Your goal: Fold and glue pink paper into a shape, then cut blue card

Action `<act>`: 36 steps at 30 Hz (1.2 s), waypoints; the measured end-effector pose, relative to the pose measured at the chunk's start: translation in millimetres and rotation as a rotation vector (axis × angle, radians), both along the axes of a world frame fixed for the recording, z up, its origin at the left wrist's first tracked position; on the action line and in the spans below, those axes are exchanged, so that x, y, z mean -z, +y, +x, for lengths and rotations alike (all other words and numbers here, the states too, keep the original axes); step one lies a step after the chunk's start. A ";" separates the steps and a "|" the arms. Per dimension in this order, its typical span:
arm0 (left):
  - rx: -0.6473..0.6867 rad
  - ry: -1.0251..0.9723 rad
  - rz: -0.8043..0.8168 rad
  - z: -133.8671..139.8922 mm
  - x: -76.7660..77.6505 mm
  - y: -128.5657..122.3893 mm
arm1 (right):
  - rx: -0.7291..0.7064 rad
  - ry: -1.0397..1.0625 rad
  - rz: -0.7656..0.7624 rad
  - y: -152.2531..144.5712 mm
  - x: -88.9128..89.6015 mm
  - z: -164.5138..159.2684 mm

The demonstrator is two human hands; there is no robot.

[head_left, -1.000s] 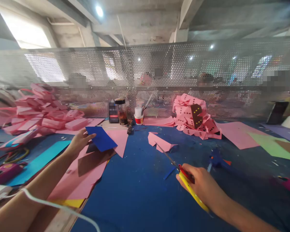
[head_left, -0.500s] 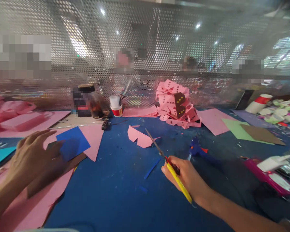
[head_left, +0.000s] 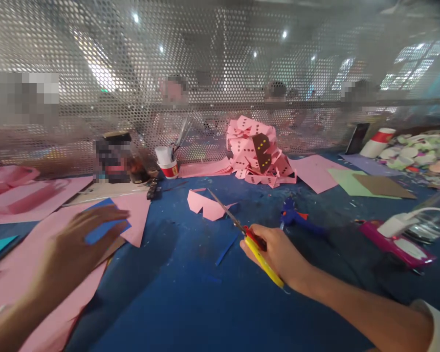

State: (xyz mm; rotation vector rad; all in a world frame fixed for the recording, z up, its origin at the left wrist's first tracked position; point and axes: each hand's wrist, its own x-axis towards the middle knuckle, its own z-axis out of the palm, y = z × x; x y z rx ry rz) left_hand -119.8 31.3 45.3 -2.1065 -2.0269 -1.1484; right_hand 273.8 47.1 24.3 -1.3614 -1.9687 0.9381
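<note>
Two hands: both bare, over a blue table [head_left: 190, 313].
Right hand [head_left: 278, 256]: closed around the yellow-and-red handles of the scissors [head_left: 247, 237]; blades together, tips pointing up-left toward the pink cutout [head_left: 205, 205].
Left hand [head_left: 71, 254]: blurred, fingers spread wide and flat, fingertips on the blue card [head_left: 108, 226]; it grips nothing.
Blue card: lies on pink sheets [head_left: 40, 274] left of centre, partly hidden under the left hand.
Change, left hand: a second ago it held the blue card up between thumb and fingers; half a second ago it hovered open beside the card; now it lies over the card, which rests flat.
Change, right hand: same grip on the scissors throughout; hand and blades sit slightly further left in the picture.
Change, view: the camera has tilted down and turned right; ceiling gone, the heap of discs [head_left: 421, 154] at far right now shows.
Strip [head_left: 225, 250]: thin blue offcut on the table, just left of the scissors.
Glue gun [head_left: 297, 220]: blue, beyond the right hand, apart from it.
Pile [head_left: 258, 154]: pink pieces with dots, one brown piece with yellow dots on top, at the mesh screen [head_left: 220, 83].
Cup [head_left: 168, 166]: white with a red band, holding tools, left of the pile.
Writing: none legible; jar [head_left: 112, 156] label is blurred.
</note>
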 end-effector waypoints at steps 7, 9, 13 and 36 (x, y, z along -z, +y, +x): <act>0.389 0.020 -0.296 114.2 4.4 4.3 | 0.017 -0.009 0.055 9.0 7.5 0.8; 0.455 0.089 -0.280 136.6 11.0 6.9 | 0.033 -0.057 0.117 11.8 11.8 1.6; 0.456 0.271 -0.245 162.2 23.4 8.4 | 0.042 -0.108 0.176 14.1 13.7 2.5; 0.455 0.142 -0.145 166.7 33.9 12.8 | 0.000 0.217 0.017 20.0 7.1 1.7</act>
